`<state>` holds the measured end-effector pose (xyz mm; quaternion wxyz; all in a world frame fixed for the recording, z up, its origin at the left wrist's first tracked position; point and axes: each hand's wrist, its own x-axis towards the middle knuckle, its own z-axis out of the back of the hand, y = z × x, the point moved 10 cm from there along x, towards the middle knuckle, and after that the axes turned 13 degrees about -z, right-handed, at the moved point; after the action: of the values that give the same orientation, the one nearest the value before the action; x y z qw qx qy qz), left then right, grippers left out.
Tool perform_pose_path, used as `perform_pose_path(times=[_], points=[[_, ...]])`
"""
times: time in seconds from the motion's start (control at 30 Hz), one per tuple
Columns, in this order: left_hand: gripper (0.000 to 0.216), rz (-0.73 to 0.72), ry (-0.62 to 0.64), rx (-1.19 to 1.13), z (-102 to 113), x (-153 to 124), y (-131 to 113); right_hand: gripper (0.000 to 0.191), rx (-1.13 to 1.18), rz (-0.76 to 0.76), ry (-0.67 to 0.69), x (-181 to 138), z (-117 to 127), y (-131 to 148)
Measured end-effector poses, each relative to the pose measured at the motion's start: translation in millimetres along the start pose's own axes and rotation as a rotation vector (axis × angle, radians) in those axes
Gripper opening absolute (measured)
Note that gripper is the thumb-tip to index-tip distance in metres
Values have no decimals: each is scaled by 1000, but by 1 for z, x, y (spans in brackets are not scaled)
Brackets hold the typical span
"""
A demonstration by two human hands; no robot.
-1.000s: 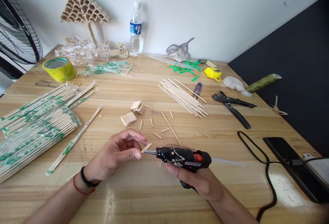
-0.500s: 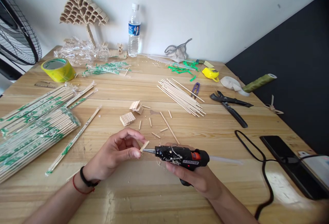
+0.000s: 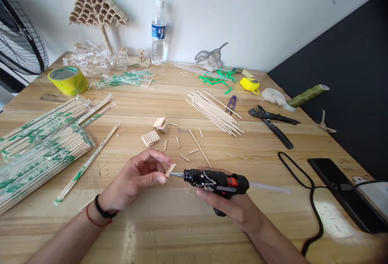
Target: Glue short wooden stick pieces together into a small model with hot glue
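My left hand [image 3: 138, 181] pinches a short wooden stick piece [image 3: 170, 170] between thumb and forefinger, just above the table. My right hand [image 3: 233, 207] grips a black hot glue gun [image 3: 216, 182] with an orange trigger part. Its metal nozzle points left and touches the end of the stick piece. Several short cut stick pieces [image 3: 179, 147] and two small glued stick bundles [image 3: 151, 138] lie on the wooden table [image 3: 169, 223] just beyond my hands.
Wrapped chopsticks [image 3: 42, 142] are piled at the left and bare sticks [image 3: 215, 112] at centre right. Black pliers [image 3: 274, 123], purple snips [image 3: 232, 103], yellow tape [image 3: 65, 80], a water bottle [image 3: 158, 33], a stick tree model [image 3: 97, 11], a black cable [image 3: 306, 191] and a phone [image 3: 342, 191] surround them.
The hands, glue gun and stick piece stay together almost unmoved; the nozzle remains at the stick's end. Only the camera view has shifted slightly.
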<state>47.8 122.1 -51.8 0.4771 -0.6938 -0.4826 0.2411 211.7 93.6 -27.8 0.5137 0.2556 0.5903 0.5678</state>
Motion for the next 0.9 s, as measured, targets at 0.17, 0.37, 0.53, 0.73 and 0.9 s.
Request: perform_pose_path(times=[0.17, 0.37, 0.53, 0.73, 0.9], points=[[26, 3, -10, 1, 2, -1, 1, 35, 8, -29, 20, 1, -1, -6], [27, 10, -13, -1, 2, -1, 1, 34, -12, -38, -58, -1, 7, -16], [27, 9, -7, 3, 1, 0, 1, 30, 9, -57, -106, -2, 12, -18], [28, 5, -4, 17, 1, -1, -1, 32, 21, -68, -70, -2, 10, -18], [29, 5, 3, 20, 1, 0, 0, 29, 35, -33, -43, 1, 8, -10]])
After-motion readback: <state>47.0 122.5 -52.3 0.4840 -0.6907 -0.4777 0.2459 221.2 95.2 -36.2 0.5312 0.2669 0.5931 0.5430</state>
